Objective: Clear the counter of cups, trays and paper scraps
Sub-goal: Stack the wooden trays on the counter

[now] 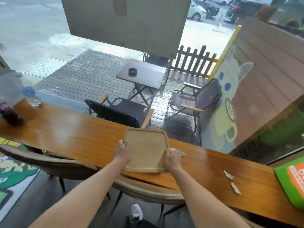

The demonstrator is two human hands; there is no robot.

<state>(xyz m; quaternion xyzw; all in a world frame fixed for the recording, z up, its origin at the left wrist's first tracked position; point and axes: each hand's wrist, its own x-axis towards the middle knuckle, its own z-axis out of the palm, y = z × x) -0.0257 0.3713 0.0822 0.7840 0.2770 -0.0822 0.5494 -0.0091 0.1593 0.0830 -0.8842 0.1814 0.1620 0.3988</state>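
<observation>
At the middle of the long wooden surface (74, 137) I see both hands on a light wooden tray (146, 150). The left hand (122, 152) curls round its left rim and the right hand (172, 159) grips its right rim. The tray is bare and its near edge juts past the near edge of the surface; I cannot tell whether it rests there or is lifted clear. A crumpled white paper (178, 152) sits against the right hand's fingers, and I cannot tell whether they pinch it. Further right, two paper scraps (228, 175) lie apart from the tray, near a green and orange sheet (291, 181) at the end. Far to the left stand a blurred cup (9, 112) of dark drink and a clear bottle (32, 96). A brown chair (144, 190) sits tucked below the tray.
</observation>
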